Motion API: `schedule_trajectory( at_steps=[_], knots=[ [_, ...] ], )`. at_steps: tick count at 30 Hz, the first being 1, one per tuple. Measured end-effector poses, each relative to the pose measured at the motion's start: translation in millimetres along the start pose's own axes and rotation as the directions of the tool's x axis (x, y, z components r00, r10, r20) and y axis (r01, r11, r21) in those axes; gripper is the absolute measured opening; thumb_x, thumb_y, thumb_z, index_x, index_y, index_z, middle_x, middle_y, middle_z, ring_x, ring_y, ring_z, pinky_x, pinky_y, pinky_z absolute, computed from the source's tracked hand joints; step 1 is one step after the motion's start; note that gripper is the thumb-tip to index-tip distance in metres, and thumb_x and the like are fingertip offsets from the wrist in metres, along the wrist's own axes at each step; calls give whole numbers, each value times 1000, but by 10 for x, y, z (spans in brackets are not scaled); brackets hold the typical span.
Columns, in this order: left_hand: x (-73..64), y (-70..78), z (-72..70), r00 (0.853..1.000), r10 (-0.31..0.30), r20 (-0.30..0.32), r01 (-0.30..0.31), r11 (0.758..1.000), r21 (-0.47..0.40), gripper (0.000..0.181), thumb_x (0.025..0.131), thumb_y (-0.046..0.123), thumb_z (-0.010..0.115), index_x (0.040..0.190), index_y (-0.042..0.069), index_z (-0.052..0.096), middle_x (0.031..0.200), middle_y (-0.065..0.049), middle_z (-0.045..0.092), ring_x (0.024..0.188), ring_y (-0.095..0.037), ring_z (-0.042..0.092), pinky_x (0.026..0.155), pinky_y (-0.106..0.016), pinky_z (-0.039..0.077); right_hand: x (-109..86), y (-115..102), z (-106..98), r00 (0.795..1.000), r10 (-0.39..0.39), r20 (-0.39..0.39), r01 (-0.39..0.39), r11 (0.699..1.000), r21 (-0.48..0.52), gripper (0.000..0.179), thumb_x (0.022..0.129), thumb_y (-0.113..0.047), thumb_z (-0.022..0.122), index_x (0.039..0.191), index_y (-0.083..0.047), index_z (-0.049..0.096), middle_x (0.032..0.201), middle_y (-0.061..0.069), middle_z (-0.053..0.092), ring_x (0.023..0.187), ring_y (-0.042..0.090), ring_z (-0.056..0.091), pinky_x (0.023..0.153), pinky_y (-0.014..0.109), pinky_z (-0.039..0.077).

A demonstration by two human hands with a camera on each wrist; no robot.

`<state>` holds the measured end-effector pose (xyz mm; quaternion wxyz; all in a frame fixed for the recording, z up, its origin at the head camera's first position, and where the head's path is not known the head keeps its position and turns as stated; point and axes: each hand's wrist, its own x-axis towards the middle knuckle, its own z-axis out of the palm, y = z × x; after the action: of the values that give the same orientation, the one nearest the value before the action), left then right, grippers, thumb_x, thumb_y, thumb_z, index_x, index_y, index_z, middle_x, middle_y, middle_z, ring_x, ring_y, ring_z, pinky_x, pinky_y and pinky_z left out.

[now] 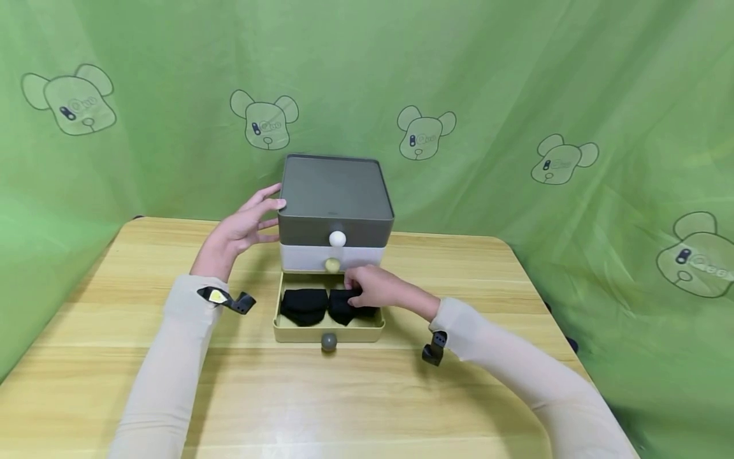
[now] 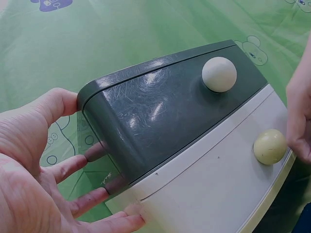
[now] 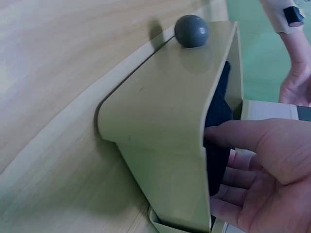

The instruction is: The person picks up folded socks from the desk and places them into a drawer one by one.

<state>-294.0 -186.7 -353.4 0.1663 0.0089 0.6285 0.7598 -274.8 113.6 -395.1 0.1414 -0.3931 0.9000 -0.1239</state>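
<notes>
A small drawer cabinet [image 1: 338,185] stands on the table, dark grey on top, white in the middle and beige at the bottom. Its bottom drawer [image 1: 298,335] is pulled out towards me. Inside lie two folded black cloth bundles, one on the left [image 1: 304,305] and one on the right [image 1: 339,307]. My right hand [image 1: 375,287] reaches into the drawer and pinches the right bundle, thumb at its front and fingers behind, as the right wrist view shows. With fingers spread, my left hand [image 1: 241,226] touches the cabinet's left side, thumb at the top edge.
Round knobs mark the drawers: white [image 1: 337,239], pale yellow [image 1: 332,265] and grey [image 1: 329,342]. The two upper drawers are closed. Green curtain [image 1: 487,76] hangs behind and beside the wooden table [image 1: 258,408]. Black straps with small cameras sit on both wrists.
</notes>
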Motion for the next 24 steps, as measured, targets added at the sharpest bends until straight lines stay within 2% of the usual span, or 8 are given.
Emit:
schedule_trajectory(
  at_steps=[4,11,18,24],
  knots=[
    [6,-7,0,1000,-3,0,3,1000,1,74,104,27,52,164,34,10,172,-6,0,155,-41,13,124,-61,23,11,-33,33,1000,25,-14,-27,994,-111,16,85,-17,81,87,-10,67,82,1,64,76,16,55,70,31,49],
    [-3,-20,1,1000,2,-1,-2,1000,3,74,104,28,51,165,34,9,172,-6,1,155,-41,13,124,-61,23,28,-59,123,996,2,-87,-24,967,-253,15,86,-21,81,82,-10,71,81,2,71,79,22,66,71,41,56],
    [-2,-27,4,1000,2,-2,-2,1000,5,74,104,28,52,164,35,10,172,-6,1,155,-41,13,124,-61,23,26,-10,209,992,-18,-124,-19,957,-289,16,88,-23,80,81,-10,73,77,2,73,79,24,70,66,41,56],
    [-3,-15,-1,1000,4,-4,-4,1000,2,74,103,28,52,164,35,10,172,-6,2,155,-41,14,124,-61,23,21,2,203,983,-51,-177,-5,952,-306,17,85,-24,83,80,-12,72,75,0,71,74,20,67,63,39,55]
  ],
)
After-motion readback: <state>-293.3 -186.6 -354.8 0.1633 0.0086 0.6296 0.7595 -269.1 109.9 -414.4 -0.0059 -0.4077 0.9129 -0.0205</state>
